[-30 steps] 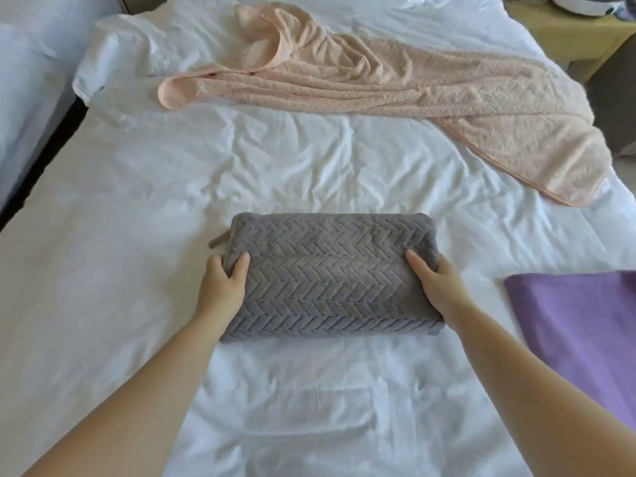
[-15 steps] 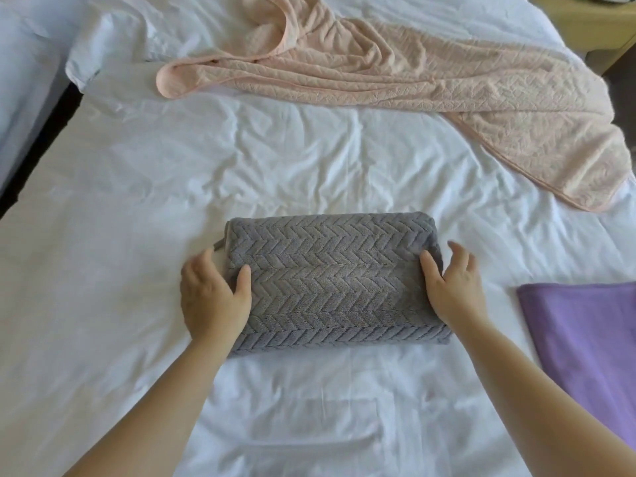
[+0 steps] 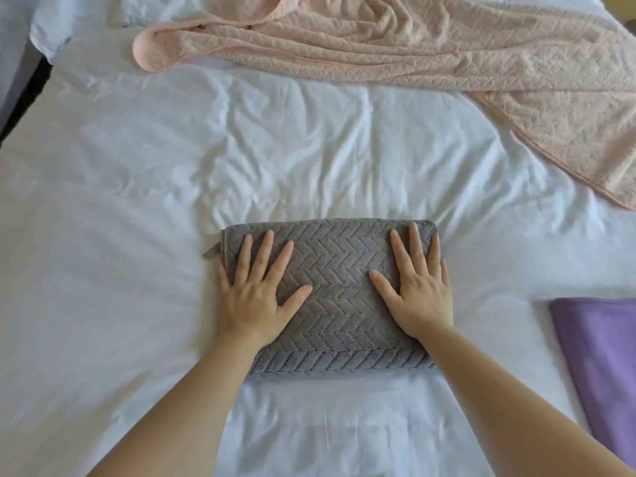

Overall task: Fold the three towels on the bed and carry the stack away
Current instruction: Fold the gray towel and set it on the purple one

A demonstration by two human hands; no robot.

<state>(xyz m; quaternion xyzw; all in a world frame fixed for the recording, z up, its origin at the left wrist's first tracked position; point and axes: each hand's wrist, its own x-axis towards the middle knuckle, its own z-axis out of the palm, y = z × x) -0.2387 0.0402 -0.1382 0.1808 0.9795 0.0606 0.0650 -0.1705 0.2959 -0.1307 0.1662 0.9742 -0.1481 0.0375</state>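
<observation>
A grey towel (image 3: 339, 266) with a herringbone weave lies folded into a thick rectangle in the middle of the white bed (image 3: 137, 201). My left hand (image 3: 256, 290) presses flat on its left half, fingers spread. On the right half my right hand (image 3: 418, 287) lies flat the same way. A pink towel (image 3: 430, 46) sprawls unfolded and rumpled across the far side of the bed. A purple towel (image 3: 605, 366), smooth and flat, sits at the right edge, partly cut off by the frame.
The bed sheet is wrinkled between the grey and pink towels. A dark gap (image 3: 24, 94) at the far left separates this bed from another white-covered surface.
Both hands have left the grey towel's side edges and now lie flat on its top. The view has tilted down and closer.
</observation>
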